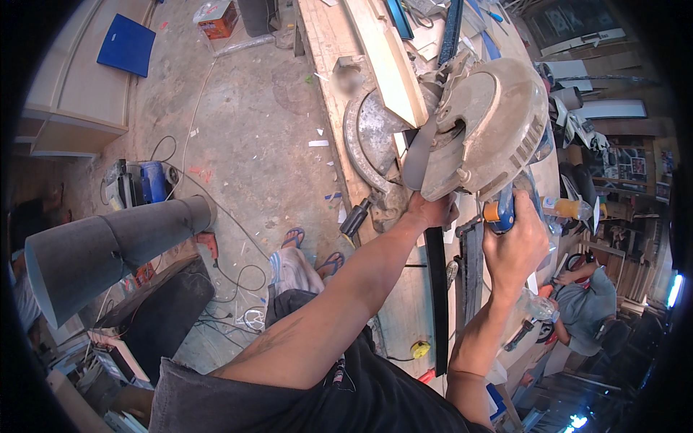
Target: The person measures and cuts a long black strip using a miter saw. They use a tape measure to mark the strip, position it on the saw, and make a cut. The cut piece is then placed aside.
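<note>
A dusty miter saw (498,108) stands on a wooden workbench (332,108), with its blade (422,155) and round metal base (375,130) showing. My right hand (516,245) is closed round the saw's blue-and-orange handle (504,215). Just below the blade, my left hand (432,211) grips a long black strip (437,303) that runs down the bench toward me; its fingertips are partly hidden. A pale wooden board (382,58) lies across the upper bench. A black clamp handle (356,216) sticks out beside the saw base, left of my left hand.
At left are a grey roll (108,260), cables and tools on the concrete floor (216,123), and wooden cabinets (79,115) with a blue panel. At right, another person (585,310) is bent among offcuts, bottles and stacked materials. My sandalled feet show beside the bench.
</note>
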Available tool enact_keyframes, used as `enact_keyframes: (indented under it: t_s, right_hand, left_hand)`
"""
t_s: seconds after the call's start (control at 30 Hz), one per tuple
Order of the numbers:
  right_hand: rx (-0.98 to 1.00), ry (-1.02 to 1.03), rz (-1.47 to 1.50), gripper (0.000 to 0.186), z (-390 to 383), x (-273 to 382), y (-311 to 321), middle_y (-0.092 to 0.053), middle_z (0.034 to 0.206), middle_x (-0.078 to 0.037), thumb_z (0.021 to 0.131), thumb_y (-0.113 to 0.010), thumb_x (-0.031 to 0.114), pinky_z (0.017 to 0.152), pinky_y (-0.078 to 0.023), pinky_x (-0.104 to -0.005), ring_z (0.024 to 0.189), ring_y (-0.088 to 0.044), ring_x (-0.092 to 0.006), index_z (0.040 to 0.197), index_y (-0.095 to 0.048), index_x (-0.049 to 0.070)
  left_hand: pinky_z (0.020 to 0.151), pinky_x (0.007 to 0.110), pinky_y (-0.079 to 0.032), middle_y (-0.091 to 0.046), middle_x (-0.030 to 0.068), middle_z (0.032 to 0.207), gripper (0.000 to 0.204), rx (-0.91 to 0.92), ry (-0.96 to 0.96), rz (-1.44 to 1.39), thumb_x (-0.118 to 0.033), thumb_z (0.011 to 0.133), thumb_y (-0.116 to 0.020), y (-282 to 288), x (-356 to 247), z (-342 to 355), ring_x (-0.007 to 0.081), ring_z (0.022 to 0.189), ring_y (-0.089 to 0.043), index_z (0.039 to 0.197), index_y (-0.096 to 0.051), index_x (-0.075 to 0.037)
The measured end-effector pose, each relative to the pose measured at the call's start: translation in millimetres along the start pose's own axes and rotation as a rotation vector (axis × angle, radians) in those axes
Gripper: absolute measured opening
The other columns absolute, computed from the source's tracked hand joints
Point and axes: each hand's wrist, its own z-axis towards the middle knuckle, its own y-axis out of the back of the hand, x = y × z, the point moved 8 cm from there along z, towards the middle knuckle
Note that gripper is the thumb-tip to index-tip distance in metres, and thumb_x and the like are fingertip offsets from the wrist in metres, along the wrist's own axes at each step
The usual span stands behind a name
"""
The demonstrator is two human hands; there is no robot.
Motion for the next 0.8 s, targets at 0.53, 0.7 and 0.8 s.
enact_keyframes:
  t_s: [0.53, 0.7, 0.8]
  right_hand:
    - [-0.033, 0.011, -0.013, 0.049, -4.1, 3.4, -2.7, -0.067, 0.089, -0.013, 0.064, -0.078, 0.005, 0.073, -0.049, -0.0487, 0.085, -0.068, -0.039, 0.112, -0.068, 0.008]
    - [-0.036, -0.002, -0.008, 0.049, -5.7, 3.3, -4.2, -0.067, 0.09, -0.013, 0.064, -0.078, 0.005, 0.074, -0.049, -0.0485, 0.086, -0.069, -0.0384, 0.113, -0.068, 0.009]
    - [-0.042, -0.004, -0.013, 0.05, -6.5, 3.4, -4.3, -0.067, 0.09, -0.012, 0.064, -0.077, 0.005, 0.074, -0.049, -0.0482, 0.086, -0.069, -0.0385, 0.113, -0.069, 0.009]
  left_hand:
    - [0.108, 0.051, -0.052, -0.072, 0.018, 0.125, 0.046, -0.003, -0.002, 0.044, -0.038, 0.084, -0.066, 5.2, -3.3, -1.4, 0.039, 0.123, -0.067, 0.119, -0.072, -0.008]
    - [0.107, 0.052, -0.053, -0.071, 0.0193, 0.126, 0.052, 0.092, 0.034, 0.005, -0.039, 0.083, -0.07, 0.3, -0.8, -0.5, 0.04, 0.122, -0.067, 0.126, -0.069, -0.01]
    - [0.103, 0.048, -0.055, -0.077, 0.0173, 0.11, 0.038, -0.029, -0.001, 0.01, -0.036, 0.083, -0.065, 7.3, -3.6, -2.9, 0.038, 0.112, -0.072, 0.104, -0.077, -0.006]
